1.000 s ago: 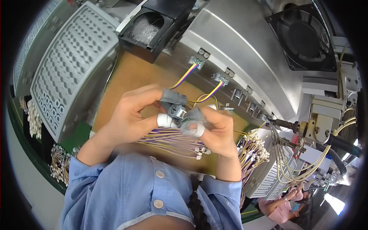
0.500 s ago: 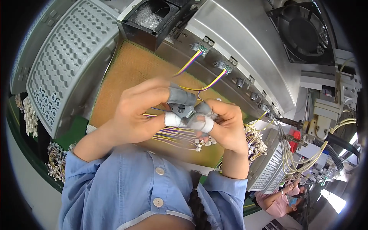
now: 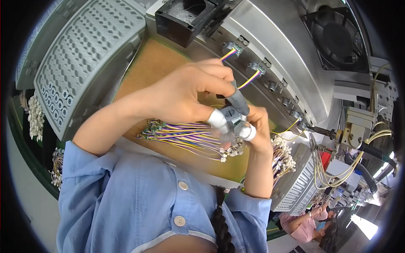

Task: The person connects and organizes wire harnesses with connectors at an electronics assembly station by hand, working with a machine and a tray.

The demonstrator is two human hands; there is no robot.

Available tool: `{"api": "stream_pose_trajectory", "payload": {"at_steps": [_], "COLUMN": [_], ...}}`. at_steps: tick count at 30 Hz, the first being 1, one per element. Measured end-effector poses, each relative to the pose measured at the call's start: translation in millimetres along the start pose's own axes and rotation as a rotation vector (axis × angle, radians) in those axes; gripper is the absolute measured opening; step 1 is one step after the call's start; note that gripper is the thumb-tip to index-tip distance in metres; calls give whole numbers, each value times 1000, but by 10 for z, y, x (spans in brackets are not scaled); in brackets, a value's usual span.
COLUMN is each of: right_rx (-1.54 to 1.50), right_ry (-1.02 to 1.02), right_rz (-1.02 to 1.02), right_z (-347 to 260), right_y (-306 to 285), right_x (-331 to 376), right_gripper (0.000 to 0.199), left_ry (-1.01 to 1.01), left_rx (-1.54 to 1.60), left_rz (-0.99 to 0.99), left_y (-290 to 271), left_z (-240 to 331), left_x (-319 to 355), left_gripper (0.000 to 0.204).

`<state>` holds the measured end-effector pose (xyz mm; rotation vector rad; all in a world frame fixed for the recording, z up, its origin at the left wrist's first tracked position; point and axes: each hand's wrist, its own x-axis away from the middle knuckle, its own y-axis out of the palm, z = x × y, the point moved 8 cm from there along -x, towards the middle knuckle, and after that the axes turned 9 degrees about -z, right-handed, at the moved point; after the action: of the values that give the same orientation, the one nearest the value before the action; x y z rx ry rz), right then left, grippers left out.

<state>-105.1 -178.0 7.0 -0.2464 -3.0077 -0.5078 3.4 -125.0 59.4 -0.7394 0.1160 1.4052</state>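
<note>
Left hand (image 3: 185, 95) and right hand (image 3: 255, 128) meet chest-high over the brown mat (image 3: 156, 63), fingers curled in and pinching a small grey part (image 3: 236, 103) between taped fingertips (image 3: 217, 118). Bundle of coloured wires (image 3: 185, 137) lies on the mat just below the hands. Grey perforated tray (image 3: 88, 55) at left, black bin (image 3: 185, 17) up top.

Tabletop (image 3: 156, 67) was tan; wire bundle (image 3: 185, 137) purple, yellow, white; grey perforated trays (image 3: 84, 55); blue shirt (image 3: 139, 198); white finger cots (image 3: 217, 119).
</note>
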Motion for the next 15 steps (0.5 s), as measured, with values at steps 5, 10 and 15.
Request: {"api": "stream_pose_trajectory", "payload": {"at_steps": [5, 10, 15], "right_rx": [129, -165, -224], "right_ry": [48, -191, -284], "right_rz": [339, 716, 854], "right_z": [-15, 73, 115], "right_y": [-134, -262, -314], "right_x": [211, 430, 435], "right_gripper": [43, 47, 45], "left_ry": [-434, -354, -322], "left_rx": [-205, -675, -376], "left_rz": [-16, -124, -26], "left_y": [-17, 76, 63], "left_z": [-277, -312, -12], "left_x": [600, 986, 683], "left_gripper": [23, 27, 24]}}
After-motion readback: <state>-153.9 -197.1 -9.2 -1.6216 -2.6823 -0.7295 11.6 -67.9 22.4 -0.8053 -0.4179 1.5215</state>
